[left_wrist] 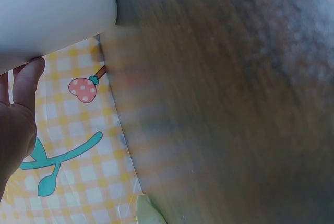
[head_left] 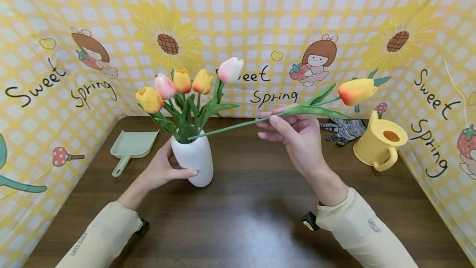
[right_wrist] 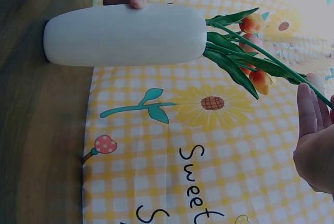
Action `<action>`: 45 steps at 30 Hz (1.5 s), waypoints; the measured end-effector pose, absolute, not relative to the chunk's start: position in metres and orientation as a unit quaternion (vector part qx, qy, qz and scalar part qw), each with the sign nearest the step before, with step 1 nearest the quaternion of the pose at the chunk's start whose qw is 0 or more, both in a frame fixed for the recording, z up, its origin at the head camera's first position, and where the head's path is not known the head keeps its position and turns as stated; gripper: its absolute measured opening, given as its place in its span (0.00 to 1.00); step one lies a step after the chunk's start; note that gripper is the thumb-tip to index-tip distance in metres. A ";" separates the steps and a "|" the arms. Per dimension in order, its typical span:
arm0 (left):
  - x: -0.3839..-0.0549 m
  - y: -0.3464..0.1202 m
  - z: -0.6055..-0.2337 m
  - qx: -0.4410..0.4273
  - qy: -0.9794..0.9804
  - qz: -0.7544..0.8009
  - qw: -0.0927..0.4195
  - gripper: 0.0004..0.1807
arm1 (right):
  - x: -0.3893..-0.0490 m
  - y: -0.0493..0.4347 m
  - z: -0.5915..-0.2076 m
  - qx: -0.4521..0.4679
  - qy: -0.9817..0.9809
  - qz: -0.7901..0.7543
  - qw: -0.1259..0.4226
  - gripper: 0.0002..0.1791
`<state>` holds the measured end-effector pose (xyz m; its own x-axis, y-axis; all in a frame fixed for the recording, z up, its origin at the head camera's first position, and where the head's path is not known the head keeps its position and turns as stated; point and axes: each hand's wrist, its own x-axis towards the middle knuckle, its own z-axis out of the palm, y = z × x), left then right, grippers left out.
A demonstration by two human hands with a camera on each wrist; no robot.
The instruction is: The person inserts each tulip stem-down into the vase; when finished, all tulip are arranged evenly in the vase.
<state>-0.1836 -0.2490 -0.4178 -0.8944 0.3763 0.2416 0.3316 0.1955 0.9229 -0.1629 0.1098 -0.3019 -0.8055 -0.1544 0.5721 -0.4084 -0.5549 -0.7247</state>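
My left hand (head_left: 167, 164) grips a white vase (head_left: 195, 160), thumb across its front, and the vase leans slightly on the table. Several yellow-orange and pink-white tulips (head_left: 182, 81) stand in it with green leaves. Between thumb and fingers of my right hand (head_left: 297, 135) is the stem of a yellow-orange tulip (head_left: 357, 91), held nearly level with its bloom to the right. Its stem end (head_left: 191, 138) lies at the vase mouth; whether it is inside is hard to tell. In the right wrist view the stem (right_wrist: 276, 59) runs from the vase mouth to the right hand.
A pale green dustpan (head_left: 134, 144) lies on the brown table (head_left: 238, 202) at the left. At the right back are a grey striped glove (head_left: 343, 129) and a yellow watering can (head_left: 375, 146). Checkered cloth (head_left: 238, 20) walls off the back and sides.
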 end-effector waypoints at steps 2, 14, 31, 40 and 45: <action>-0.183 -0.249 -0.418 0.229 0.774 0.590 0.018 0.50 | -0.164 0.107 -0.303 0.302 -0.464 0.828 0.084 0.09; -0.182 -0.249 -0.418 0.222 0.778 0.588 0.019 0.50 | -0.170 0.081 -0.310 0.348 -0.495 0.788 0.115 0.06; -0.183 -0.247 -0.415 0.222 0.772 0.595 0.022 0.51 | -0.172 0.049 -0.308 0.369 -0.557 0.741 0.070 0.08; -0.183 -0.247 -0.415 0.224 0.773 0.594 0.021 0.51 | -0.175 0.034 -0.304 0.336 -0.601 0.724 0.036 0.07; -0.183 -0.247 -0.416 0.223 0.774 0.592 0.021 0.50 | -0.182 0.025 -0.306 0.341 -0.621 0.705 0.030 0.06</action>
